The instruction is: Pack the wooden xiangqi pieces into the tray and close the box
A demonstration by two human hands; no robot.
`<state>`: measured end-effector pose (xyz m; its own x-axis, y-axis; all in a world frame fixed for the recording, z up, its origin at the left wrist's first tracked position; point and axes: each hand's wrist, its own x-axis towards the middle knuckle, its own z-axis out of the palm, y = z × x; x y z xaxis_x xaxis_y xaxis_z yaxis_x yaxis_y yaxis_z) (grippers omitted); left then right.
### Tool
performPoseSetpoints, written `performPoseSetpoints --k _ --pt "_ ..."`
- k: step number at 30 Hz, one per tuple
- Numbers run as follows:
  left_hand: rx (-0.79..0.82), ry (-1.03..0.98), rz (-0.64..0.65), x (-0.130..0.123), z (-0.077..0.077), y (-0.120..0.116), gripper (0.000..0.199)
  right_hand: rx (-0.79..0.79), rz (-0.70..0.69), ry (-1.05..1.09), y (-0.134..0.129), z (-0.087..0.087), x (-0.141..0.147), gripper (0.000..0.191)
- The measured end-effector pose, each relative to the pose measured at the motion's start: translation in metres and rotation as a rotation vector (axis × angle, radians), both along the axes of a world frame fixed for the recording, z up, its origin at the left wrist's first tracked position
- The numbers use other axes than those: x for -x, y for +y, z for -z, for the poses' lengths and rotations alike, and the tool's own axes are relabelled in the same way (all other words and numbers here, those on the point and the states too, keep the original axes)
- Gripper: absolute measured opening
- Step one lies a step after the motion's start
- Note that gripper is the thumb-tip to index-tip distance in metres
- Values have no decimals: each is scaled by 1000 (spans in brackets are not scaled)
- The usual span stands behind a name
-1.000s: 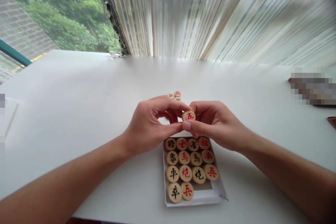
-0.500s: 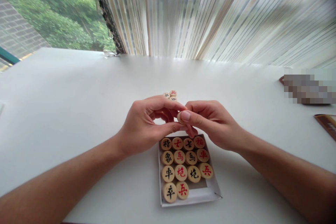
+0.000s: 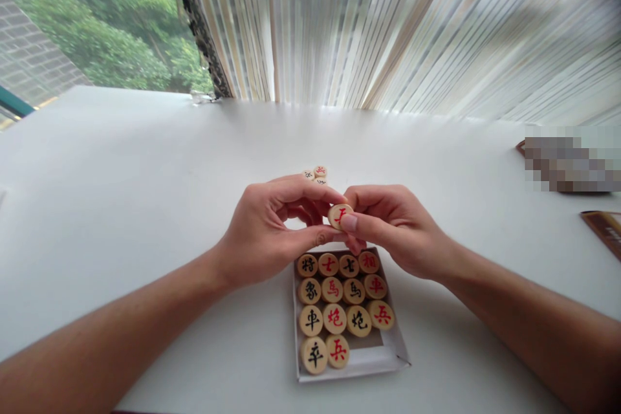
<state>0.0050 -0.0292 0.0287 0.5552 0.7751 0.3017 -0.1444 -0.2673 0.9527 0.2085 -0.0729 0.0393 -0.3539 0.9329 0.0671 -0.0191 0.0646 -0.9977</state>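
Holding one round wooden xiangqi piece [image 3: 339,215], its red character facing up, both hands met just beyond a tray. Left hand [image 3: 269,223]: closed, thumb and forefinger pinching the piece by its rim. Right hand [image 3: 395,229]: likewise closed, thumb and fingers bearing on the opposite side. The piece was judged light, stiff and smooth, unlikely to break but apt to slip or to roll if dropped on edge; the rim looked the surest place to take hold, leaving the carved face uncovered. Nearer, a shallow white card tray [image 3: 352,367] held fourteen similar pieces in rows, red and black characters mixed, with a gap at its near right. Three further pieces [image 3: 315,173] lay clustered on the far side of the hands. White bench [image 3: 145,162]: smooth, matt finish, likely slick under a rolling piece. Along its far edge hung a striped curtain [image 3: 388,26]; a window [image 3: 97,32] at far left showed trees. A brown card [image 3: 604,226] lay at right.
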Motion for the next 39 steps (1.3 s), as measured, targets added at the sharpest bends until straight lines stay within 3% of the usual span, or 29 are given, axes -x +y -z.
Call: performPoseSetpoints --k 16,32,39 --pt "-203 55 -1 1 4 0 18 -21 62 -36 -1 3 4 44" --pt "-67 9 -21 -1 1 0 23 -41 1 36 -1 1 1 34" --pt "-91 8 -32 -1 3 1 25 -52 8 83 -1 2 3 27"
